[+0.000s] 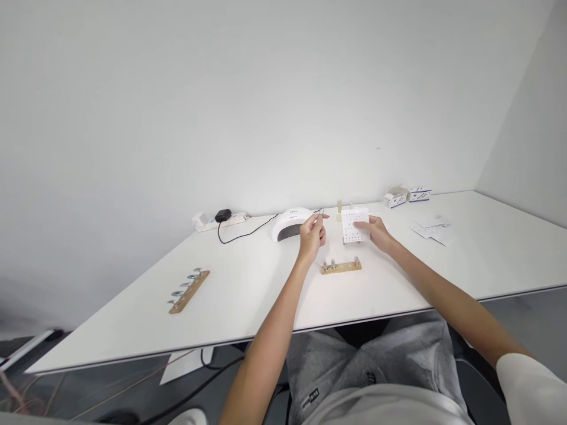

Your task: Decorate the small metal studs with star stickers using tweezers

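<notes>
My left hand (312,235) is closed in a pinch on a thin metal tool (319,214), perhaps tweezers, that points up and to the right. My right hand (375,230) grips the right side of a white perforated block (355,225) standing on the white table (248,295). Just in front of both hands lies a short wooden strip (341,267) with small metal parts on it. A small yellowish bottle (339,207) stands behind the block.
A white dome-shaped lamp (290,223) sits left of my hands, its black cable running to a power strip (220,219). A second wooden strip with metal discs (189,290) lies at the front left. Small boxes (406,196) and paper leaflets (432,228) lie at the right.
</notes>
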`<control>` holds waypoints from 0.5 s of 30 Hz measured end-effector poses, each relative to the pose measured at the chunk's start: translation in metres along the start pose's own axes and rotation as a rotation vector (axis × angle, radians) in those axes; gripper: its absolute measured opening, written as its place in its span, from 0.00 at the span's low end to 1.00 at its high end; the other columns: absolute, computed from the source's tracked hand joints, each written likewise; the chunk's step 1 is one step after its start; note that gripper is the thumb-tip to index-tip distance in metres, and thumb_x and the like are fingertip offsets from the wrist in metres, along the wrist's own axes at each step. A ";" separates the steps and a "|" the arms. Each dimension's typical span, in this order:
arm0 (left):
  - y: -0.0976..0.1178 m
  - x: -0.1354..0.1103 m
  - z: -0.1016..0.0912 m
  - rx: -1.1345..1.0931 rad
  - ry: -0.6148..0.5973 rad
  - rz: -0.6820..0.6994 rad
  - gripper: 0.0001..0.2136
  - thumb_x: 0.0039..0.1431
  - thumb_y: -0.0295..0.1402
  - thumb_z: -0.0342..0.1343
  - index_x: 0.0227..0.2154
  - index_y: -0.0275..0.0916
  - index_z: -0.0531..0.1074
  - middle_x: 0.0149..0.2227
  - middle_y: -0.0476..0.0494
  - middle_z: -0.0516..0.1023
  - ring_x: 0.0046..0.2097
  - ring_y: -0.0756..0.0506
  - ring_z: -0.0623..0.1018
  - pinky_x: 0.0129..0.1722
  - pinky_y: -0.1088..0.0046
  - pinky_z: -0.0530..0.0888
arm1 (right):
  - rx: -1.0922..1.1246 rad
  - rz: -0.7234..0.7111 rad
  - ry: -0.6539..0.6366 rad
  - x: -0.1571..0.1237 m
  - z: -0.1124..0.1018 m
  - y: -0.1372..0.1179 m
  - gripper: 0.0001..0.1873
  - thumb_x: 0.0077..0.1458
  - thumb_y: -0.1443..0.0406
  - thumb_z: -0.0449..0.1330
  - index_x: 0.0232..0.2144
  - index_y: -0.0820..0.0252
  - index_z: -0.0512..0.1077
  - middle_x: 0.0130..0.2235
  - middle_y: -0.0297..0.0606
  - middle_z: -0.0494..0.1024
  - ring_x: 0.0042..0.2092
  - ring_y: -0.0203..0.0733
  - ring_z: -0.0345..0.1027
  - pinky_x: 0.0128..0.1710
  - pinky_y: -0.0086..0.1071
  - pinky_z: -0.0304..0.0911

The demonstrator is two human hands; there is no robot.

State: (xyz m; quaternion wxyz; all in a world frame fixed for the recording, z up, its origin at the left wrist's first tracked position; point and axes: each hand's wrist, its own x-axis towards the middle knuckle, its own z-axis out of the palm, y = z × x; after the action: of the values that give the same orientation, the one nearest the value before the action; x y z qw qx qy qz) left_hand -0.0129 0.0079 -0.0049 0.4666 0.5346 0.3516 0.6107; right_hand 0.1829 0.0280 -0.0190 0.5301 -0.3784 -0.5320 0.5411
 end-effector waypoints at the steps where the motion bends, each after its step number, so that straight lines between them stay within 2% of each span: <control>1: -0.001 0.001 0.000 0.010 -0.002 -0.005 0.16 0.52 0.48 0.56 0.33 0.39 0.67 0.16 0.60 0.49 0.14 0.58 0.51 0.13 0.82 0.48 | 0.008 0.006 -0.001 0.000 0.000 0.000 0.15 0.42 0.62 0.65 0.36 0.61 0.75 0.39 0.43 0.80 0.41 0.48 0.74 0.42 0.40 0.69; 9: -0.003 0.001 0.001 0.083 -0.025 -0.055 0.13 0.51 0.43 0.57 0.32 0.41 0.64 0.15 0.60 0.55 0.14 0.58 0.52 0.14 0.83 0.48 | 0.053 0.054 0.008 0.001 -0.001 -0.001 0.13 0.43 0.65 0.65 0.34 0.62 0.76 0.39 0.44 0.80 0.41 0.49 0.74 0.42 0.40 0.70; 15: -0.004 -0.003 0.004 0.275 -0.088 0.005 0.12 0.48 0.41 0.60 0.26 0.37 0.69 0.17 0.52 0.67 0.14 0.57 0.57 0.13 0.81 0.53 | 0.041 0.001 0.009 0.004 -0.001 0.005 0.14 0.43 0.63 0.66 0.34 0.62 0.75 0.39 0.43 0.80 0.41 0.47 0.74 0.41 0.39 0.70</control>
State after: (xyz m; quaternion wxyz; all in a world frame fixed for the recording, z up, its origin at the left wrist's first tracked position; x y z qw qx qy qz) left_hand -0.0088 0.0062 -0.0086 0.4023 0.6205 0.4099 0.5340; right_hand 0.1824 0.0328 -0.0233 0.5397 -0.3702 -0.5182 0.5506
